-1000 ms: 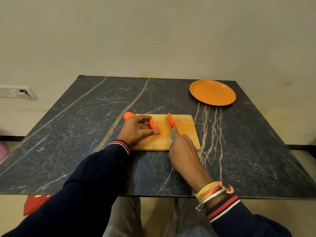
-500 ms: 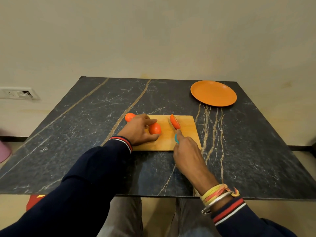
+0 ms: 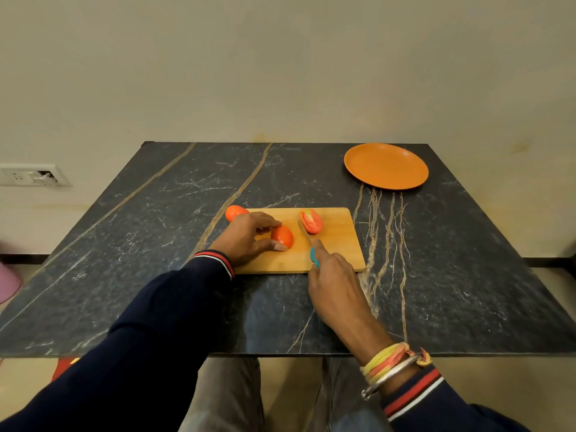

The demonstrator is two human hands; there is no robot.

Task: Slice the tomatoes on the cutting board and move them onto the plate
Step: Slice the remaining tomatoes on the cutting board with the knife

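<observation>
A wooden cutting board (image 3: 339, 244) lies mid-table. On it, my left hand (image 3: 246, 236) holds a tomato half (image 3: 282, 236) between thumb and fingers. A second half (image 3: 311, 221) lies cut face up to the right, with green and red flesh showing. My right hand (image 3: 335, 283) grips a knife (image 3: 308, 243) with a teal handle; its blade lies between the two halves. A whole tomato (image 3: 234, 212) sits at the board's far left corner, partly behind my left hand. The orange plate (image 3: 386, 166) stands bare at the far right.
The dark marble table (image 3: 156, 244) ends at a near edge above my knees. A wall with a socket panel (image 3: 31, 175) runs behind it. A pink object (image 3: 7, 282) shows at the left floor.
The right tomato half has tipped over so its cut face shows upward. My left hand turned the other half rounded side up. The knife drew back slightly towards me.
</observation>
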